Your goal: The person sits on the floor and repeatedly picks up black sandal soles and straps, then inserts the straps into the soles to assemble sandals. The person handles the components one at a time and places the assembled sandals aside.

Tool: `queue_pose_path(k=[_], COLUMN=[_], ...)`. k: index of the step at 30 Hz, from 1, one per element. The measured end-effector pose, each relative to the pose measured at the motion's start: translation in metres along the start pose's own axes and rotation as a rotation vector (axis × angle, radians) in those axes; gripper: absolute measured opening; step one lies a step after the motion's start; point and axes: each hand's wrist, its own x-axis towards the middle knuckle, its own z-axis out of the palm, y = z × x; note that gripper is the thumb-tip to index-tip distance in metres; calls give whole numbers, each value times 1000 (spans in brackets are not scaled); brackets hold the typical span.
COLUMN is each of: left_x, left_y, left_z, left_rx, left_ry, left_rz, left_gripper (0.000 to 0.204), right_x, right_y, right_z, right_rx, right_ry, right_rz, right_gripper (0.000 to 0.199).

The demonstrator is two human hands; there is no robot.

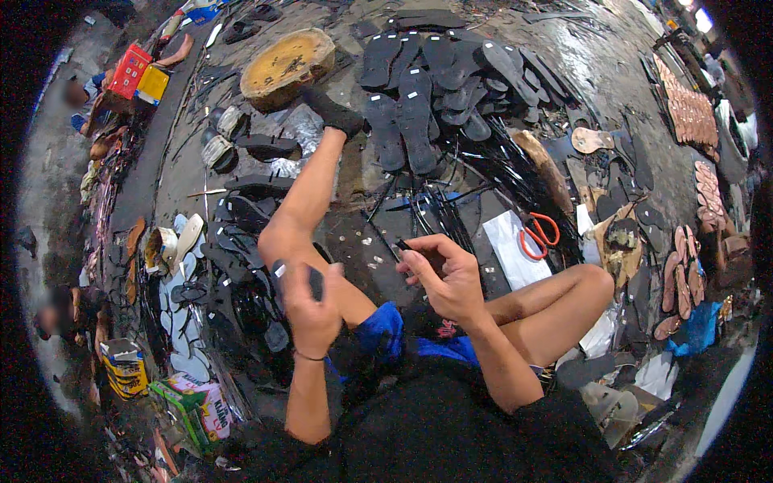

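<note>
My left hand (312, 318), smeared by motion, is raised over my left leg. Its fingers are closed round a dark, rounded black sandal sole (316, 283), mostly hidden by the hand. To the right, my right hand (447, 278) is curled, thumb and index finger pinching a short black strap (400, 246). Ahead of both hands lies a heap of black sandal soles (415, 113), several with small white labels. A bundle of thin black straps (439, 217) is spread on the floor just beyond my right hand.
Red-handled scissors (538, 237) lie by a white sheet (509, 249) at my right. A round wooden block (287, 66) stands beyond my left foot. Black sandals (241, 241) are piled at my left. Pinkish-brown sandals (683, 274) sit far right. Other people are at far left.
</note>
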Motion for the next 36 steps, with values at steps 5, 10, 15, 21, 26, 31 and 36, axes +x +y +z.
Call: queue_pose_path(k=[5, 10, 15, 21, 26, 31, 36], left_x=[-37, -27, -29, -34, -27, -37, -32], left_y=[-77, 13, 27, 22, 29, -18, -33], left_z=[-11, -18, -8, -2, 1, 13, 15], left_rx=[239, -591, -623, -543, -304, -348, -416], left_ry=[137, -54, -115, -132, -134, -38, -249], left_rz=[-144, -245, -160, -162, 44, -80, -119], left_gripper=[76, 37, 40, 33, 27, 36, 47], right_x=[5, 0, 1, -3, -3, -11, -13], right_y=[0, -18, -18, -13, -1, 37, 52], right_z=[18, 35, 31, 20, 13, 53, 40], right_rx=[-91, -209, -412, -417, -533, -499, -457], right_ry=[-126, -285, -214, -237, -212, -70, -195], right_rz=[-56, -18, -211, -194, -187, -266, -237], right_gripper=[19, 17, 21, 19, 23, 26, 27])
